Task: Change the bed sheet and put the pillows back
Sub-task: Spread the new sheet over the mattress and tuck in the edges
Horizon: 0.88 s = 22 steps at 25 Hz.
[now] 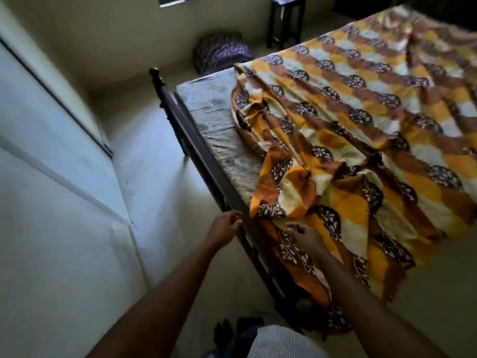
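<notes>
A yellow, orange and brown patterned bed sheet (361, 120) lies spread over the bed, bunched in folds near the foot and leaving a strip of grey-green mattress (206, 104) bare. One corner hangs over the dark wooden footboard (196, 140). My right hand (304, 237) rests on the sheet by the footboard with fingers loosely curled. My left hand (225, 226) hovers beside the footboard rail, fingers relaxed, holding nothing. Purple patterned pillows (222, 52) sit stacked on the floor against the far wall.
A dark wooden stool (286, 19) stands by the far wall near the bed's far side. A pale wall with a door or closet panel (51, 151) runs along the left, with a narrow floor strip between it and the footboard.
</notes>
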{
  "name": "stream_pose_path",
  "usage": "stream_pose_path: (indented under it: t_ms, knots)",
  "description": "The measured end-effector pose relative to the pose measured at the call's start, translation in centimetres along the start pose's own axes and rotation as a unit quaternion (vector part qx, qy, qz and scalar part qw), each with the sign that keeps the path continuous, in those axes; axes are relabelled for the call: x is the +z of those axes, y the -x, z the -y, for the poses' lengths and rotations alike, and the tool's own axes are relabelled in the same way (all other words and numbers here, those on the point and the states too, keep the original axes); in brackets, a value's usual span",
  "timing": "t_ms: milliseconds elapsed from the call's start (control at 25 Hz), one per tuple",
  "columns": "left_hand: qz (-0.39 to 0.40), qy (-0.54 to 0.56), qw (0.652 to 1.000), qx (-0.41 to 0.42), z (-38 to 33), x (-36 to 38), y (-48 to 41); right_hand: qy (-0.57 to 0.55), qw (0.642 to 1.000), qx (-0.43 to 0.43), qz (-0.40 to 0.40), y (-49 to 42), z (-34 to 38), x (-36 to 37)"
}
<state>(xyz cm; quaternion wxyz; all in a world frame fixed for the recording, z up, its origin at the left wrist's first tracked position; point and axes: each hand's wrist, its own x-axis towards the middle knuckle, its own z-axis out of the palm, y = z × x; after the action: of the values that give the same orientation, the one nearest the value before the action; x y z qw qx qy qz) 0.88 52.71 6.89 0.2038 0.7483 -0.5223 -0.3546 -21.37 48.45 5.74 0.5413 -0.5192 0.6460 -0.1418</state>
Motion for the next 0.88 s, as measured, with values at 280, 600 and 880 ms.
stream_pose_path:
  t_ms: [280,600,880]
  knots:
    - [0.105,-0.122,0.979,0.122,0.2,-4.3,-11.8,0.016,0.993,0.023,-0.113,-9.1,5.1,7.6]
    - [0.219,-0.243,0.926,0.188,0.1,-5.5,-24.5,0.157,0.969,0.144,-0.125,-18.0,4.7,11.6]
    - [0.24,-0.316,0.778,0.487,-4.0,-3.7,-28.7,-0.17,0.939,0.116,-0.274,-14.1,11.9,8.6]
